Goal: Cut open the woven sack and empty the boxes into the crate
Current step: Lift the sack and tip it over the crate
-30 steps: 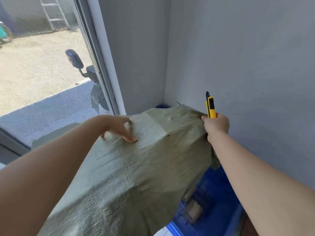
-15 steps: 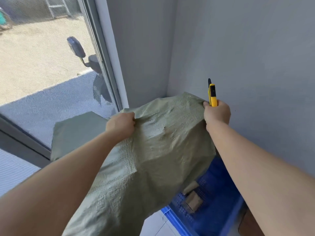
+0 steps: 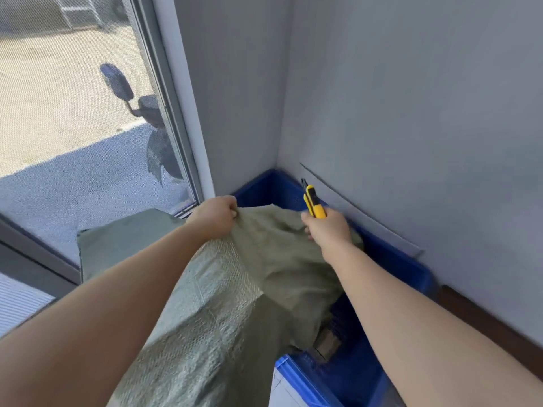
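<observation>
A green woven sack (image 3: 223, 295) hangs draped over the blue crate (image 3: 396, 259) in the room's corner. My left hand (image 3: 216, 217) grips the sack's upper edge in a fist. My right hand (image 3: 329, 227) holds the sack's other top corner together with a yellow utility knife (image 3: 314, 202) that points up. A brown cardboard box (image 3: 327, 343) shows inside the crate below the sack's lower edge. Most of the crate's inside is hidden by the sack.
Grey walls (image 3: 411, 113) meet in a corner right behind the crate. A large window (image 3: 73, 113) with a frame fills the left side. A second piece of green sack (image 3: 117, 245) lies by the window. White floor (image 3: 282, 389) shows beside the crate's near rim.
Both hands have lowered the sack's top end toward the crate, so the crate's far rim is now visible. The left hand went from flat on the sack to gripping its edge.
</observation>
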Demonstrator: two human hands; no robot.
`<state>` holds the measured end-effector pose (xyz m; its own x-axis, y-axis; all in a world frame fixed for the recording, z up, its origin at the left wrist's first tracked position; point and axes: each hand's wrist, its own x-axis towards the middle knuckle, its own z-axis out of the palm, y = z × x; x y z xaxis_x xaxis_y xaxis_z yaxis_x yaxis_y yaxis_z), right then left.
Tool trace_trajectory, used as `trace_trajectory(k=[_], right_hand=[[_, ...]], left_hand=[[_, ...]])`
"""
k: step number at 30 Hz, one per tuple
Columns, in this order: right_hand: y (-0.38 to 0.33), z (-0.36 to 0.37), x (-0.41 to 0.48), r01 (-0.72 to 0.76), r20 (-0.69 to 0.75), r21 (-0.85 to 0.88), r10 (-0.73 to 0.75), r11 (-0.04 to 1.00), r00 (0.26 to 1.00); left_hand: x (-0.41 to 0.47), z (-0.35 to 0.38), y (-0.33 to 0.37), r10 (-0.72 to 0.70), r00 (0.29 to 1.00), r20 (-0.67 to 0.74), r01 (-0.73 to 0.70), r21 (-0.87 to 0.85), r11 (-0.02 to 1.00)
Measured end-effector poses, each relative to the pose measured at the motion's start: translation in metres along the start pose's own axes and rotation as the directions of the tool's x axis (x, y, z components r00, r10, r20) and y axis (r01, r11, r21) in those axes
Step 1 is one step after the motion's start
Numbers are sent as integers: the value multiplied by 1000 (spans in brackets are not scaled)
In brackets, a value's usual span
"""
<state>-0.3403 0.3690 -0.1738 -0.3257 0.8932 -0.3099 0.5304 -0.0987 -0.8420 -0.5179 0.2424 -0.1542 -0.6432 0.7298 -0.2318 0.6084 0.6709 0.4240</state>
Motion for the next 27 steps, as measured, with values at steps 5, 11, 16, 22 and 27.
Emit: trace_trajectory(k=[5,11,16,22,27], right_hand=[[17,18,-27,-157,386,95,109,983,916],[22,40,-46,-123,535,54,75,991,841],[24,41,-45,-89,426,-16,87,996,900],[26,28,-27,6,217,-27,0,1000,976],[24,17,-15,57,147,-3,-56,998,987]], left_hand=[[-4,9,2,-24,999,-22,22,-92,996],[-1,18,10,-43,998,-37,38,-129,991],[-1,26,16,-71,996,-52,62,-166,984],[0,25,15,-15,1000,-14,11,-263,965],[-4,31,-25,4,955,298,-33,95,995]])
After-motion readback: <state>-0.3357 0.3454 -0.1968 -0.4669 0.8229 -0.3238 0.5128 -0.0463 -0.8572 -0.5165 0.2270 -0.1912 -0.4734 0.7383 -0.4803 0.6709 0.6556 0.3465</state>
